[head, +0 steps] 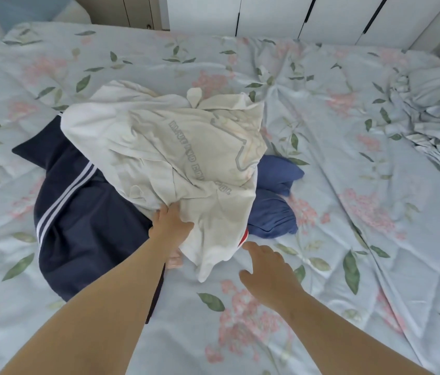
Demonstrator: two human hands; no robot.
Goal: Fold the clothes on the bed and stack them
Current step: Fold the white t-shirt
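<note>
We see one print: grey block lettering (200,161) on the white shirt (132,136). The line starts well above the left hand (171,220), which grips the shirt's lower edge, and slants down to end just up and right of the grip. It looks mirrored and is broken by creases, so we can't read a word. A grey outline graphic (240,150) sits beyond it, farther from the grip, also unreadable.

A wide bed (51,63) fills the view. Its pale blue cover (348,190) has pink flowers and green leaves, and it is bunched at the right. Behind the bed stand white wardrobe doors (275,12) with dark handles (310,9). Left of them is a beige door (116,9). The light is soft and even.
</note>
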